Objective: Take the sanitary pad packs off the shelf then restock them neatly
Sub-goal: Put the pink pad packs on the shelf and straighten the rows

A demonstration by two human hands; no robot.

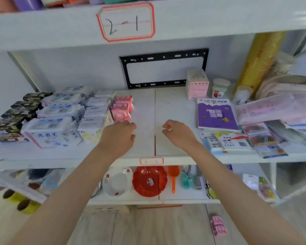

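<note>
The left hand (pixel 119 135) and right hand (pixel 177 132) hover over the middle of the shelf (pixel 145 106), fingers loosely curled and holding nothing. The left hand is just beside the nearest of the pink packs (pixel 122 108). White packs (pixel 60 110) and black packs (pixel 16 114) stand in rows further left. Another pack (pixel 218 225) lies on the floor, near right.

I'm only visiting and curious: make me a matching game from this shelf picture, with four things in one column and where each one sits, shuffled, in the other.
Things:
1. purple book
2. red dish
3. black packs
4. "2-1" label

Places:
A. front edge of the upper shelf
B. far left of the middle shelf
C. on the lower shelf
D. right side of the middle shelf

Pairs: 1-D, 2-C, 3-B, 4-A
</note>
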